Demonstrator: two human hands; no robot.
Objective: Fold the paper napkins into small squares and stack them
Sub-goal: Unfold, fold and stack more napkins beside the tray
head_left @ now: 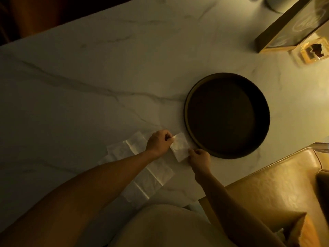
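Note:
A small folded white napkin [180,146] lies on the marble table, just left of a dark round tray. My left hand [159,141] pinches its upper left edge with thumb and fingers. My right hand [199,158] pinches its lower right corner. Under and behind my left forearm, several unfolded or half-folded white napkins [154,177] lie spread in an overlapping line; another napkin [135,142] shows to the left of my left hand. My arm hides parts of them.
The dark round tray [189,111] sits right of the napkin with nothing visible in it. A framed box [284,27] and a small dish [310,51] stand at the far right corner. A tan leather seat [267,184] borders the table at lower right.

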